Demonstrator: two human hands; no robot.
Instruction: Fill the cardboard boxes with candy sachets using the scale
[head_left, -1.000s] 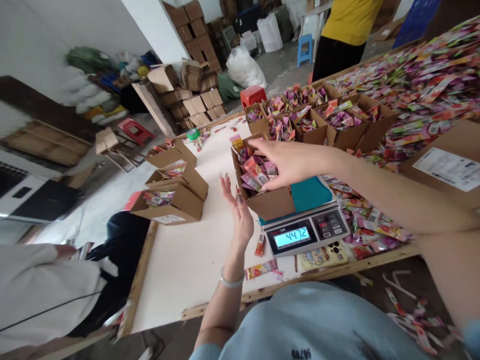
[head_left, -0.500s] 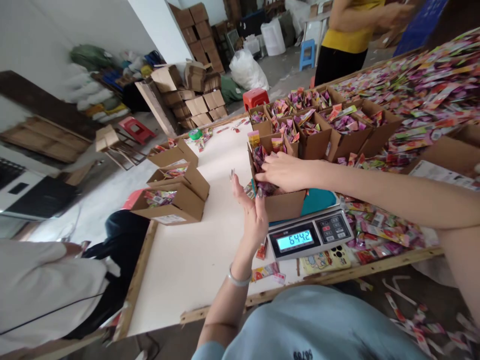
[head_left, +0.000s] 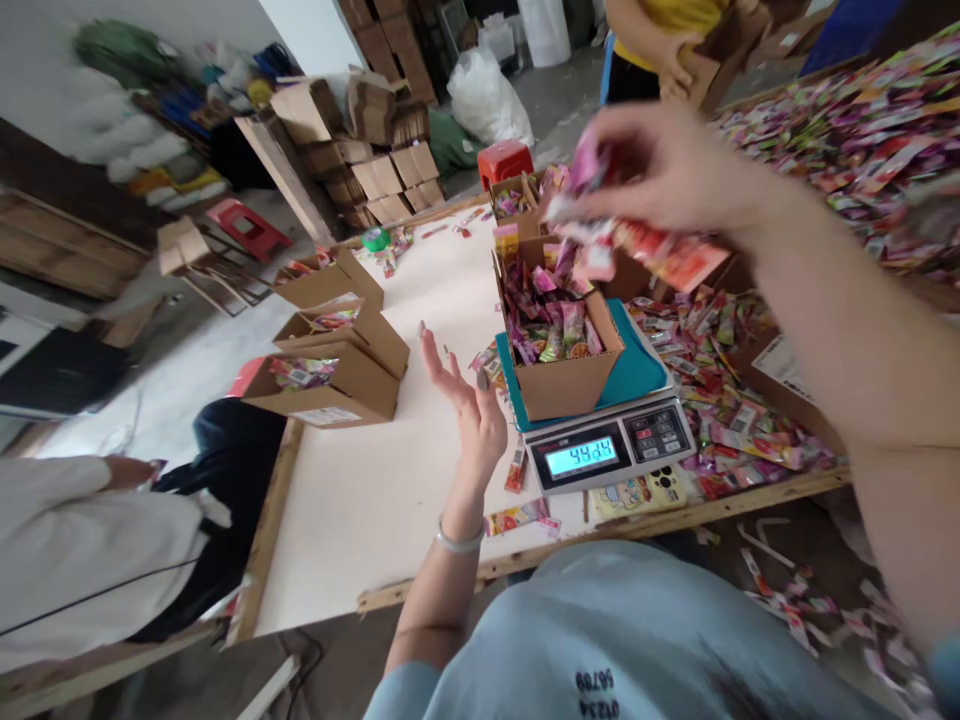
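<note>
My right hand (head_left: 649, 165) is raised over the filled boxes, fingers closed on several small wrapped sachets (head_left: 667, 255), red, pink and purple, somewhat blurred. Below and left of it, an open cardboard box (head_left: 566, 385) full of purple and green sachets rests on the teal pan (head_left: 634, 365) of a digital scale (head_left: 607, 450). The scale's lit display (head_left: 583, 457) shows digits too smeared to read surely. My left hand (head_left: 472, 405) hovers left of the scale, palm up and fingers spread, holding nothing and apart from the box.
Three filled boxes (head_left: 330, 385) stand on the table's (head_left: 337, 540) left side. Loose sachets (head_left: 750, 430) are heaped right of the scale, with a large pile (head_left: 847, 150) behind. A patterned phone (head_left: 641, 492) lies by the front edge. A co-worker (head_left: 664, 45) holds a box; another person (head_left: 82, 560) sits left.
My right hand has come out of the box on the scale and lifted up and right with sachets in it. My left hand has drawn away from the box. The scale's reading has changed from 644.2.
</note>
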